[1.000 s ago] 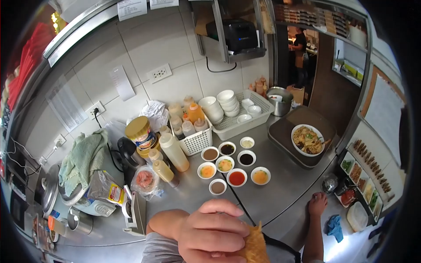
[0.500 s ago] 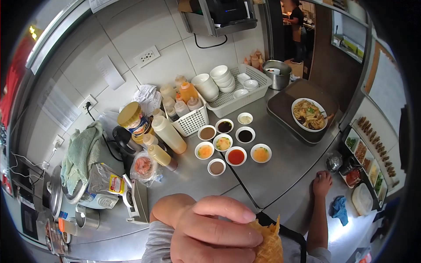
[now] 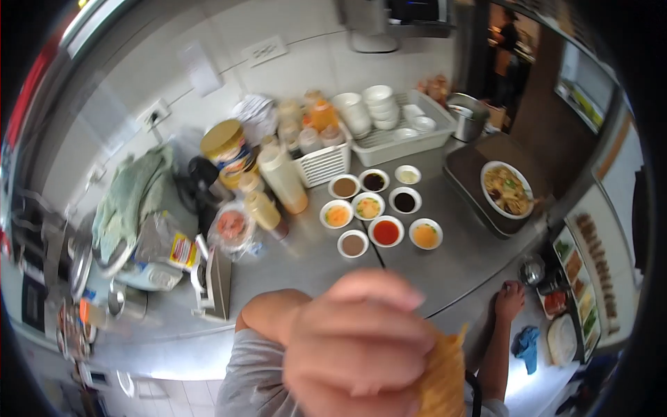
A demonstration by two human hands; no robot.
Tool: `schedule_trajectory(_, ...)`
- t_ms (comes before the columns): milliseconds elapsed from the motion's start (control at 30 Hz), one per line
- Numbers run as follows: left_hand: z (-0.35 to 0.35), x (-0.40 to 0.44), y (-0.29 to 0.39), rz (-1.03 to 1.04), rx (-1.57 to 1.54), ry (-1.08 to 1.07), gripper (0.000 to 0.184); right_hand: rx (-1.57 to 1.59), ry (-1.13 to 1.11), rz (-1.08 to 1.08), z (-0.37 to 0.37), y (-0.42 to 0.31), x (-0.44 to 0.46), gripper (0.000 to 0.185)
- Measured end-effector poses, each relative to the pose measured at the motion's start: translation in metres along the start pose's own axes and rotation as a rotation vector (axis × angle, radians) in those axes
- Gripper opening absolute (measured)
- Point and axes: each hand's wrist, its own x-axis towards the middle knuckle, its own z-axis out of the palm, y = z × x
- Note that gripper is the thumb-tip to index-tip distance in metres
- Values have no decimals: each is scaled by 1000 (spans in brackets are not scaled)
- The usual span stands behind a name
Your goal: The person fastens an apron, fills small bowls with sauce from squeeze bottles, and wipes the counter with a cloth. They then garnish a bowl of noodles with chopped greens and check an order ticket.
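Note:
Close to the camera, at the bottom centre, my left hand (image 3: 361, 340) is closed around a golden, crisp-looking piece of food (image 3: 445, 372); motion blurs its fingers. My right hand (image 3: 510, 300) rests on the steel counter at the right, fingers curled, with a blue cloth (image 3: 527, 349) below it. Whether anything lies under those fingers is hidden. Beyond my left hand stand several small white bowls of sauce, among them a red one (image 3: 386, 231), a black one (image 3: 405, 202) and an orange one (image 3: 425, 235).
A bowl of noodles (image 3: 506, 190) sits on a brown tray (image 3: 462, 174) at the right. Squeeze bottles (image 3: 281, 177), a white basket (image 3: 326, 165) and stacked bowls (image 3: 381, 108) stand at the back. Topping containers (image 3: 573, 267) line the right side. A person (image 3: 506, 52) stands beyond the opening.
The view has shifted, so the counter items appear further right than half a second ago. My left hand still holds the golden food, nearer the camera and more blurred. My right hand stays on the counter.

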Motion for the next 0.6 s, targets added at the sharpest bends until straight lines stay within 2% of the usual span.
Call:
schedule_trajectory(33,-10,-3,-7,36,-31,-77,16,7,-6,-53,2,-3,3,19)
schedule_trajectory(100,-30,-18,-15,-76,64,-110,17,-20,-30,29,6,2,3,21)
schedule_trajectory(167,-54,-45,-19,-202,161,94,18,-115,63,-39,16,12,4,12)
schedule_trajectory(200,-57,-53,-21,-177,359,349,21,-105,64,-58,16,12,2,12)
schedule_trajectory(233,-82,-69,-23,-179,614,448,26,-111,75,-44,15,10,4,12)
schedule_trajectory(267,-101,-77,-26,-230,819,576,21,-118,84,-23,16,9,2,12)
schedule_trajectory(333,-149,-104,-34,-518,858,865,21,-127,84,-27,19,10,6,12)
schedule_trajectory(400,-205,-164,-51,-724,859,845,16,-112,48,-25,16,11,5,12)
schedule_trajectory(467,-240,-237,-68,-1039,930,773,17,-110,39,-15,14,8,5,12)
schedule_trajectory(533,-255,-301,-80,-1348,1133,608,21,-106,36,9,12,7,3,12)
schedule_trajectory(567,-255,-319,-85,-1344,1130,606,21,-113,41,3,11,5,2,12)
schedule_trajectory(600,-251,-332,-88,-1458,1202,530,25,-121,48,-2,10,3,2,12)
